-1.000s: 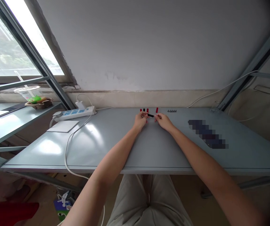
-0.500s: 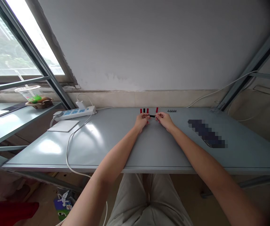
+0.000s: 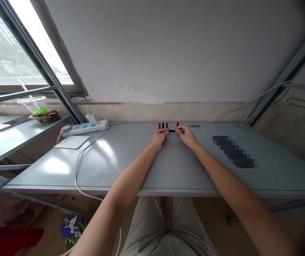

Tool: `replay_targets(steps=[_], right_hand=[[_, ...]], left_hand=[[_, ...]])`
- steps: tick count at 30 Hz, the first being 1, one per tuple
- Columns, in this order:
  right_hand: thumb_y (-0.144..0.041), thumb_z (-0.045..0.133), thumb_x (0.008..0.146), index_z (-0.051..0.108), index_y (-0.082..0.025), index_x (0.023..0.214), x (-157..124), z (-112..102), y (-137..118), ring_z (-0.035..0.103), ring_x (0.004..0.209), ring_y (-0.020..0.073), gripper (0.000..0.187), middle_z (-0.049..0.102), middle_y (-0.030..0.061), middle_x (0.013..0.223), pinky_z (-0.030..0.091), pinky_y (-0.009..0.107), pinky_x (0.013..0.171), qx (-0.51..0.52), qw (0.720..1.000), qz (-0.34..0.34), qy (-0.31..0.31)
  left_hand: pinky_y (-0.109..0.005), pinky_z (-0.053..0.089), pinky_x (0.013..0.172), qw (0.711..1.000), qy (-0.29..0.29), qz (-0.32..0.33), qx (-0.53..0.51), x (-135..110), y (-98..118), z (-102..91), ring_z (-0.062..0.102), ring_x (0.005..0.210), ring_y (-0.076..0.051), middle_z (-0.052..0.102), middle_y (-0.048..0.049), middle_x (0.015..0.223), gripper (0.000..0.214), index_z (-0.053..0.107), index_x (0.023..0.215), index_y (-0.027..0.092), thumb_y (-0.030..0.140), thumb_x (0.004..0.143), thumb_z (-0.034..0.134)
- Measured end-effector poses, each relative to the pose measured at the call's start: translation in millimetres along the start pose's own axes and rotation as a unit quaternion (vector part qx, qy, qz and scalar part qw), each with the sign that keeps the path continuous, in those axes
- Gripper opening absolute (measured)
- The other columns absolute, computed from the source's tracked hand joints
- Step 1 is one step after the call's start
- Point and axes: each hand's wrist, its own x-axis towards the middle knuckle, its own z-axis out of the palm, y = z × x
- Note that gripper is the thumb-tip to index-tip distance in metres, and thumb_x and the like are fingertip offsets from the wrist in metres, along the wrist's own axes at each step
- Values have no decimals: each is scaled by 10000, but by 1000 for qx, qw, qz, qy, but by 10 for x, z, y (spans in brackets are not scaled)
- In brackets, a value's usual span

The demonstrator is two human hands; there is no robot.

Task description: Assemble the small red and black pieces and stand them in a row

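Observation:
My left hand (image 3: pixel 159 138) is closed on the left end of a small black cylindrical piece (image 3: pixel 172 131), held level just above the far part of the desk. At its other end, the fingertips of my right hand (image 3: pixel 185 135) are pinched together; whether they grip the piece itself or a tiny part at its tip is too small to tell. Behind my left hand stand a red cylinder (image 3: pixel 159 126), a black cylinder (image 3: pixel 163 125) and another red cylinder (image 3: pixel 167 125). A further red cylinder (image 3: pixel 177 124) is just behind my right fingers. Several tiny metallic parts (image 3: pixel 194 126) lie in a row to the right.
A dark, pixelated flat object (image 3: pixel 233 151) lies on the grey desk (image 3: pixel 184 170) at right. To the left are a white power strip (image 3: pixel 85 128), a white flat square (image 3: pixel 71 142) and a white cable (image 3: pixel 75 170) running over the front edge. The wall borders the back.
Almost nothing differs: both hands keep their places around the black piece, with only very slight shifts of the fingers and of the view.

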Motion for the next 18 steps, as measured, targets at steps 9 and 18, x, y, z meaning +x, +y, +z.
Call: replay_targets(steps=[9, 18], right_hand=[[-229, 413, 822, 591, -191, 945, -66, -90, -148, 568, 805, 173, 219, 631, 57, 861, 414, 303, 747, -166, 977, -135, 4], [-225, 427, 830, 567, -203, 1043, -73, -132, -150, 529, 922, 189, 256, 595, 75, 1007, 394, 318, 823, -221, 958, -178, -31]], left_hand=[[-175, 373, 475, 997, -18, -27, -65, -8, 23, -23, 449, 491, -25, 626, -60, 834, 172, 578, 938, 123, 148, 768, 566], [-179, 370, 478, 997, 7, -40, -65, -3, 37, -46, 442, 477, -21, 606, -40, 784, 118, 573, 886, 128, 147, 770, 572]])
